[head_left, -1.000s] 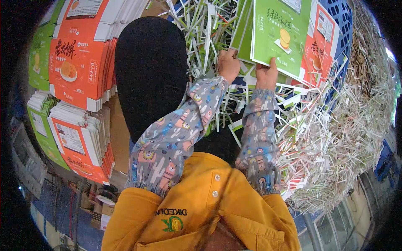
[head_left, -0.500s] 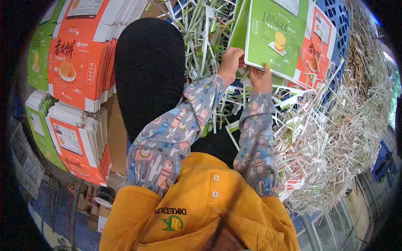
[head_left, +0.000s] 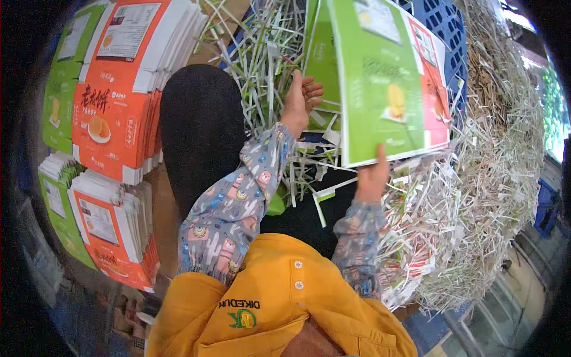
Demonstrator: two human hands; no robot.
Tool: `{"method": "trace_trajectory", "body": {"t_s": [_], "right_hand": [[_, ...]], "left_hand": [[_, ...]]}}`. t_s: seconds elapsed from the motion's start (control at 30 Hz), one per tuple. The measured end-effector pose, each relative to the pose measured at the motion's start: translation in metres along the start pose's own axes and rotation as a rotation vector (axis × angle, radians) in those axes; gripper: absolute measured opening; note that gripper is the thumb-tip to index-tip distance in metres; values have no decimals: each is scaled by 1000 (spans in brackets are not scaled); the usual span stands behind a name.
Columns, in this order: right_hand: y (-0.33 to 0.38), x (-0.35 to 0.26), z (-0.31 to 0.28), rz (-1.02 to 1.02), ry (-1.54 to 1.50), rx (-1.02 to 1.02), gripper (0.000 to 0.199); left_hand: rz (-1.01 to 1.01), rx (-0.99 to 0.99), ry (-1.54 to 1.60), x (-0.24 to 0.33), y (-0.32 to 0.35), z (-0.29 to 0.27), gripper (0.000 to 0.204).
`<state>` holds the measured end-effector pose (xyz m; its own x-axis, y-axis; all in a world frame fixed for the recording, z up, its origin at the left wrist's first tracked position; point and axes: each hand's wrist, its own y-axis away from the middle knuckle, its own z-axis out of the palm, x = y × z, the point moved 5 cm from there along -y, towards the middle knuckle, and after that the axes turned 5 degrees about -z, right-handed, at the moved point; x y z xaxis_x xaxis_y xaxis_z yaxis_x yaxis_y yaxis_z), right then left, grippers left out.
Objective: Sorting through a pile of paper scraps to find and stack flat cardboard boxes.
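Note:
My right hand [head_left: 373,177] pinches the lower edge of a printed cardboard sheet [head_left: 372,83], green on its left and orange-red on its right, with a picture of round cakes. The sheet is tilted up and slightly smeared by motion. My left hand [head_left: 301,102] is off the sheet, to its left, with fingers apart and nothing in it. Behind the held sheet, other green sheets [head_left: 322,65] show at its left; the rest of them is hidden. Shredded paper strips [head_left: 270,65] lie beside and under my left hand.
Upright stacks of orange-red cartons [head_left: 107,107] and green cartons [head_left: 59,107] stand at the left. A large heap of paper shreds [head_left: 482,196] fills the right side. A blue plastic crate [head_left: 443,35] is behind the sheet. My black-clad leg [head_left: 202,119] lies between.
My left hand has let go of the sheet's lower left and moved left, its fingers opening. My right hand has come down toward me, pulling the sheet's lower edge nearer.

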<state>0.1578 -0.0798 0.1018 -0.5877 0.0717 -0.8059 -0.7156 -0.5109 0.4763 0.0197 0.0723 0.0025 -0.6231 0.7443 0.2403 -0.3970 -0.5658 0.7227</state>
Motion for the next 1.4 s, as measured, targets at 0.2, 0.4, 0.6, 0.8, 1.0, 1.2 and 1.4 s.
{"method": "trace_trajectory", "body": {"t_s": [0.2, 0.4, 0.6, 0.8, 1.0, 1.2, 1.4], "right_hand": [[19, 32, -58, 107, 18, 45, 36], [68, -4, -60, 126, 96, 107, 35], [72, -21, -112, 87, 89, 131, 34], [62, -20, -150, 55, 210, 268, 34], [51, -23, -123, -1, 388, 152, 34], [79, -59, -71, -32, 71, 117, 34], [54, 26, -34, -18, -60, 42, 34]], "left_hand": [[129, 13, -74, -9, 3, 8, 51], [378, 59, -127, 62, -36, -2, 50], [397, 70, -99, 79, -68, -21, 44], [244, -140, -49, 68, -69, 4, 31], [477, -39, -267, 79, -51, 26, 25], [425, -266, -256, 123, 12, 101, 31], [103, -279, -352, 12, 85, 62, 36]]}}
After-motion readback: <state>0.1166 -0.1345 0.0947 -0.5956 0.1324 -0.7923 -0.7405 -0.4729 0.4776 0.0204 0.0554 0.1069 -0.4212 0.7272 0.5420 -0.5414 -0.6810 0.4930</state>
